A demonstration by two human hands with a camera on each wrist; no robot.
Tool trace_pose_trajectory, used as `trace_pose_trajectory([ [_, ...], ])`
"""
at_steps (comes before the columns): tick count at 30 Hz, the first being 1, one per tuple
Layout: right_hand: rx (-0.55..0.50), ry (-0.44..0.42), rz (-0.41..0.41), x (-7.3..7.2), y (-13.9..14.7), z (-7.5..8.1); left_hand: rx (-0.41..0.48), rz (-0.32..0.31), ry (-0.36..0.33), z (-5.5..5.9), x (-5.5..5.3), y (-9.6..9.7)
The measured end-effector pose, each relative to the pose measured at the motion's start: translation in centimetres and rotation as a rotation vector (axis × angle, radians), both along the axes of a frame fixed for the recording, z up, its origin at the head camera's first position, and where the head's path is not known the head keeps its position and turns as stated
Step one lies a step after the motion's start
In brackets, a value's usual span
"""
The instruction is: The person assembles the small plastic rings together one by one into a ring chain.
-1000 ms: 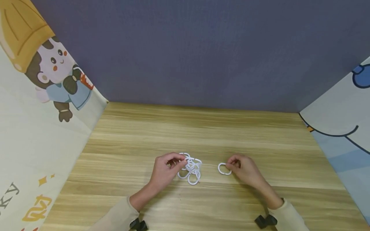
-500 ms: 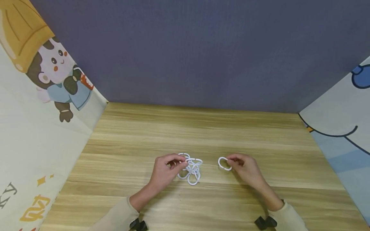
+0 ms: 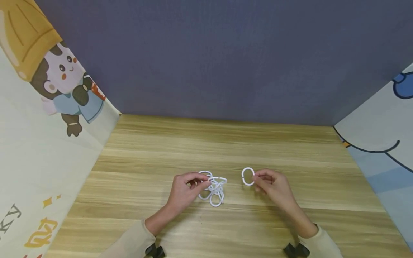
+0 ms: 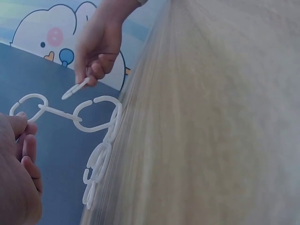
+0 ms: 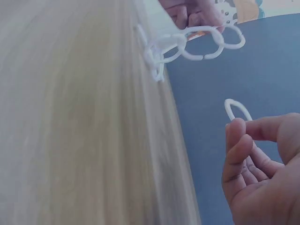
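Observation:
My left hand (image 3: 185,188) pinches the end link of a chain of white plastic C-shaped rings (image 4: 58,111) between thumb and fingertips. In the left wrist view, the first few links stretch out from that grip. The rest hangs down and bunches up by the wooden tabletop (image 3: 206,147). To the right, my right hand (image 3: 274,187) pinches a single loose white ring (image 3: 248,168) by its side, held raised and nearly upright. A small gap shows on the ring's left side in the head view. Ring and chain are a short distance apart.
A dark blue-grey panel (image 3: 206,61) stands along the table's far edge. Cartoon-printed panels flank it at left (image 3: 38,143) and right (image 3: 371,136). Black wrist devices (image 3: 155,251) sit at both sleeve cuffs.
The right hand has lifted the loose ring slightly and turned it from lying flatter to upright, its gap now facing left. The left hand has barely shifted, with the chain's top link slightly further right.

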State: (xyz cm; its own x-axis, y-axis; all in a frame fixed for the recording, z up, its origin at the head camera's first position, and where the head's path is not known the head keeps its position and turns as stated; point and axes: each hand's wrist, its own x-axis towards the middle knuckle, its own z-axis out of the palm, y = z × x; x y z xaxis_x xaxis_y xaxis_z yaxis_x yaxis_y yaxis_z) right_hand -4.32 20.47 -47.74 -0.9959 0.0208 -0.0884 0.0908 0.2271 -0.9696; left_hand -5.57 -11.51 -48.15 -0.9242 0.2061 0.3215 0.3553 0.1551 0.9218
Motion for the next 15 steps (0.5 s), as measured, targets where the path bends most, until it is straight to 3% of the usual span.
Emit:
trace_pose_trajectory([
  [9,-0.06,-0.059,0.047,0.3,-1.0,1.5,0.005,0.001,0.004,0.1,0.0,0.0],
  [15,-0.183,-0.039,0.122,0.5,-1.7,2.2,0.006,-0.008,-0.009,0.0,0.1,0.0],
])
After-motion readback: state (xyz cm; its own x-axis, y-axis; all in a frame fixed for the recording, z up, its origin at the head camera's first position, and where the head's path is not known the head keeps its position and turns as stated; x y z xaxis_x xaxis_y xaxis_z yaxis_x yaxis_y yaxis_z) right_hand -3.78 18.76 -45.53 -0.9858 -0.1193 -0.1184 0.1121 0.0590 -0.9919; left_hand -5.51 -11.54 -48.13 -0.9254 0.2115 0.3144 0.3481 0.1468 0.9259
